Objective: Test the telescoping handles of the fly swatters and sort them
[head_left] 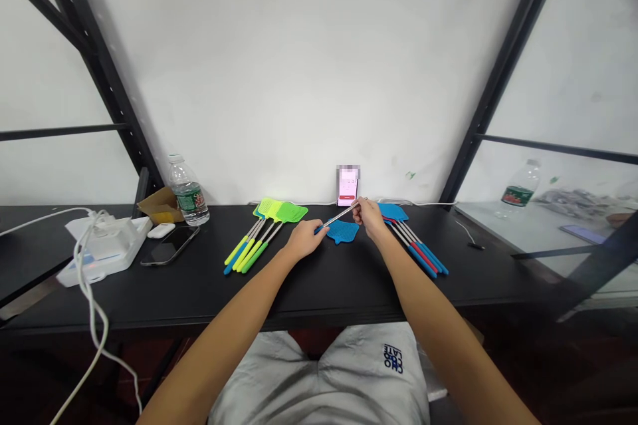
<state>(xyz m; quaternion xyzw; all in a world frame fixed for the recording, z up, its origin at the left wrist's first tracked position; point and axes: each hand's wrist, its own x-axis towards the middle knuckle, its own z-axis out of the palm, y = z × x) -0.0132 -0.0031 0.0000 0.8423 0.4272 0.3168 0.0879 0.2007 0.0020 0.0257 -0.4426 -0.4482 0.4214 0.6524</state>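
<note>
My left hand [305, 240] is closed around the blue grip of a metal fly swatter handle [343, 213]. The far end of that thin rod is pinched in the fingers of my right hand [369, 219]. A separate blue fly swatter head [343, 232] lies flat on the black table just under the rod. To the left of my hands is a fanned pile of yellow, green and blue fly swatters [291, 212], grips toward me. A second pile, of blue and red fly swatters [393, 213], lies right beside my right hand.
A phone [347, 187] leans upright against the wall behind my hands. On the left are a water bottle [189, 193], a cardboard box [160, 205], another phone [171, 245], a white earbud case [161, 231] and a power strip [112, 249] with cables. A glass panel [563, 212] stands right.
</note>
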